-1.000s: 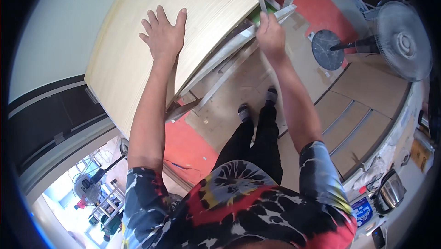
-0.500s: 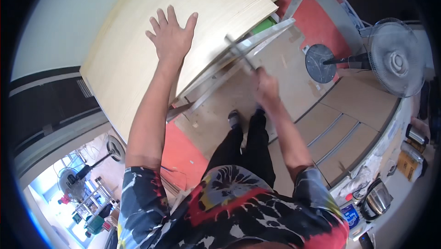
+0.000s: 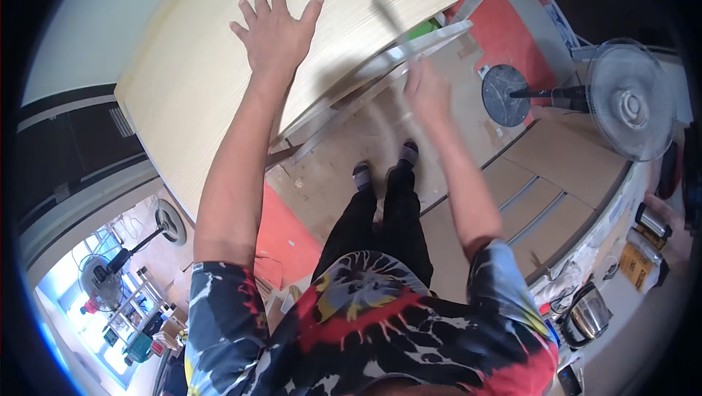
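My left hand [image 3: 276, 30] lies flat with its fingers spread on a large pale wood panel [image 3: 175, 81] that leans over a light metal frame [image 3: 424, 41]. My right hand [image 3: 428, 92] is blurred by motion, just below the panel's lower edge and in front of the frame. It grips a thin, stick-like tool [image 3: 386, 14] that points up across the panel's edge; its kind is too blurred to tell. My feet [image 3: 384, 166] stand on a dusty floor below the frame.
A standing fan [image 3: 629, 100] with a round dark base [image 3: 504, 92] is at the right. Flat wood boards [image 3: 556, 176] lie on the floor there. Red floor patches [image 3: 292, 228] show. A kettle [image 3: 585, 312] sits at the lower right, another fan [image 3: 168, 220] at the lower left.
My right hand dropped with the tool, then rose again toward the panel's edge, blurred by motion. My left hand stayed flat on the panel.
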A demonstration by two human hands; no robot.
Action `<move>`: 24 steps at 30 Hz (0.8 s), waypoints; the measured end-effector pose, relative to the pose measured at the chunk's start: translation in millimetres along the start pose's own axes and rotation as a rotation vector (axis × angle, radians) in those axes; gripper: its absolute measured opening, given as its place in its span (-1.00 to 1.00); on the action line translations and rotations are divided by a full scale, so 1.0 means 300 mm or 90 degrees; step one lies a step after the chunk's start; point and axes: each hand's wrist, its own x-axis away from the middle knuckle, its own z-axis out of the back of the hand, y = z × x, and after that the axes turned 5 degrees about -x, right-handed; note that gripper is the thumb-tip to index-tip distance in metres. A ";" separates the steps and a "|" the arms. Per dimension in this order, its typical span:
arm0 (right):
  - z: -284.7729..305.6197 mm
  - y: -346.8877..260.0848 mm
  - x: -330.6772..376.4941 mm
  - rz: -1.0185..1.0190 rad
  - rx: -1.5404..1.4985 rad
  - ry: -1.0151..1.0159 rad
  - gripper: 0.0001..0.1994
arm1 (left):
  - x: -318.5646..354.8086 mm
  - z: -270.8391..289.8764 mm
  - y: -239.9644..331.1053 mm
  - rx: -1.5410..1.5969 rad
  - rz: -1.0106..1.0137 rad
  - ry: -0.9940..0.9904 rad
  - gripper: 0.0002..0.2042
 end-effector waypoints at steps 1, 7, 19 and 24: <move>0.028 -0.004 -0.089 -0.021 -0.011 0.022 -0.71 | -0.007 -0.002 0.002 0.000 0.000 0.000 -0.10; 0.040 -0.060 0.186 0.012 -0.041 -0.039 -0.67 | 0.006 0.003 -0.025 -0.025 0.035 -0.024 -0.13; 0.080 -0.128 0.225 -0.067 -0.008 -0.078 -0.62 | 0.007 0.012 -0.022 0.009 0.040 -0.032 -0.10; 0.168 -0.025 -0.131 -0.128 0.002 -0.036 -0.62 | -0.006 0.012 0.008 0.021 0.011 -0.023 -0.11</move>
